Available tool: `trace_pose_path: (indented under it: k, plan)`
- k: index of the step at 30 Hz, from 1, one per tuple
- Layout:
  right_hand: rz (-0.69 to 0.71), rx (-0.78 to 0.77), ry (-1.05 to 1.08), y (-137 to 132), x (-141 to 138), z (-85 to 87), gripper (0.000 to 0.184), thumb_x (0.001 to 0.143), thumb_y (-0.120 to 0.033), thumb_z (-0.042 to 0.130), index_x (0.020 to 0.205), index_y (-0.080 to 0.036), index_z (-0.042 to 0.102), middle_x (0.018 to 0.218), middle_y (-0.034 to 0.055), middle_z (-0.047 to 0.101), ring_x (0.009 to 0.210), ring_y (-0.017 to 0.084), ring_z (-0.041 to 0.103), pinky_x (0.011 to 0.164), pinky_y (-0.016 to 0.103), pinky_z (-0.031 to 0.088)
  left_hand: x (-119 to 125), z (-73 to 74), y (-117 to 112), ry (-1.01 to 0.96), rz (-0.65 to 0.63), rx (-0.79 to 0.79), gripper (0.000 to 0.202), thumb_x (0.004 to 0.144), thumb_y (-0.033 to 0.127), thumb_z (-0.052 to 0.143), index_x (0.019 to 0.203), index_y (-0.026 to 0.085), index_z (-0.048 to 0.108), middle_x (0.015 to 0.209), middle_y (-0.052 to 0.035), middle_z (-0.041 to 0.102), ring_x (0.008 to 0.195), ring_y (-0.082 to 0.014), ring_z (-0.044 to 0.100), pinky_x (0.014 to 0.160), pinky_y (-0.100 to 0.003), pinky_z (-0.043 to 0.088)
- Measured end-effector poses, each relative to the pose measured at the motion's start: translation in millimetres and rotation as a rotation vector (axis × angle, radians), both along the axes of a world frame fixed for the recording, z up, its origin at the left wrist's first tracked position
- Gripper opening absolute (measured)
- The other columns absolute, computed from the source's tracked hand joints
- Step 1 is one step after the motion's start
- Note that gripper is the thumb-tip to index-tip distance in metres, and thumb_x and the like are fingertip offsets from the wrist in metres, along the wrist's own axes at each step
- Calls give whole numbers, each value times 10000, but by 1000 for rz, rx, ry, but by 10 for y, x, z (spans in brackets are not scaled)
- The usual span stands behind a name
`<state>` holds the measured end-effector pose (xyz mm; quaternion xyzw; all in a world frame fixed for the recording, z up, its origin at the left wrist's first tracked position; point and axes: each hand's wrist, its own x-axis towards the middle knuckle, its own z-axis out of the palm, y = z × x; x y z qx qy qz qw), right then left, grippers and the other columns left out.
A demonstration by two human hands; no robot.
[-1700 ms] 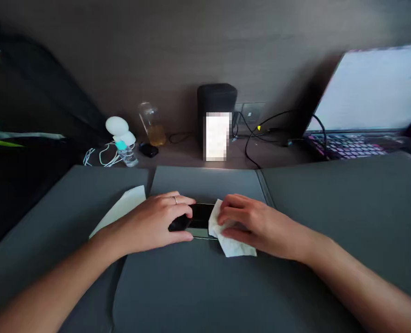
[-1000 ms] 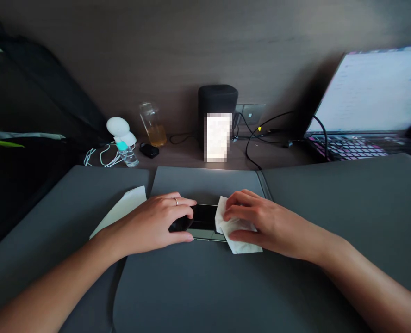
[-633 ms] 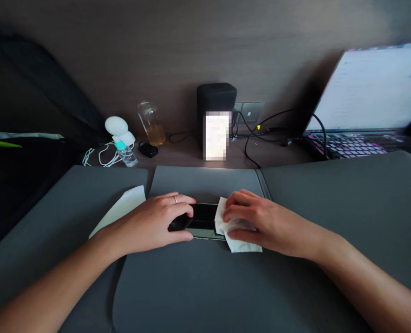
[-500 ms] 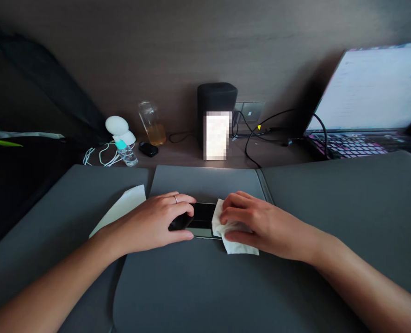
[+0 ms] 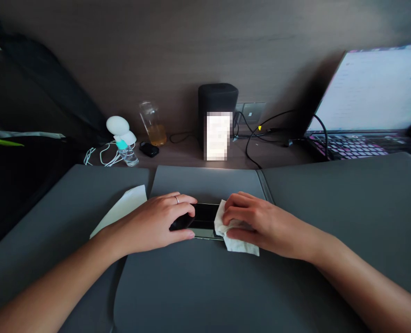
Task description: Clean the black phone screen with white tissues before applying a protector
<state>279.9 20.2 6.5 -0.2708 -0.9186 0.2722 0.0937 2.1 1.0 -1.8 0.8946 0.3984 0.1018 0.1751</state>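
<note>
Phone (image 5: 205,212) | left hand (image 5: 162,219) grips its edges | right hand (image 5: 261,223) clutches tissue (image 5: 242,246) | bottle (image 5: 150,114) (amber liquid (image 5: 158,136) low inside)

The flat black glassy phone (image 5: 206,213) is smooth and shiny. The crumpled white paper tissue (image 5: 242,246) looks soft. The wide dark grey mat (image 5: 205,286) looks smooth and dull. The thin silver metal ring (image 5: 177,200) shines.
</note>
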Motion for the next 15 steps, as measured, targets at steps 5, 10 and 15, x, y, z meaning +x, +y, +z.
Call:
trace_pose_path:
  k: [5,10,15]
  plan:
    - [10,-2,-6,-1,-1,8,120,963,-252,543,967,-192,646,1009,70,579,953,199,528,853,365,438,-5,2,-7,-4,6,-2,183,878,363,654,1013,252,602,1331,-32,585,1136,-253,590,913,-398,500]
    - [19,-1,-17,4,4,3,140,966,-290,548,986,-190,643,1020,70,573,965,200,517,871,368,428,-6,-1,-11,12,-1,1,180,885,363,651,1016,251,599,1333,-28,579,1150,-247,578,934,-397,491]
    - [18,-12,-13,2,2,5,129,973,-263,532,980,-192,640,1019,67,573,958,193,523,861,358,433,-2,-9,-6,11,2,0,179,892,362,642,1022,248,597,1331,-37,574,1153,-247,572,925,-396,496]
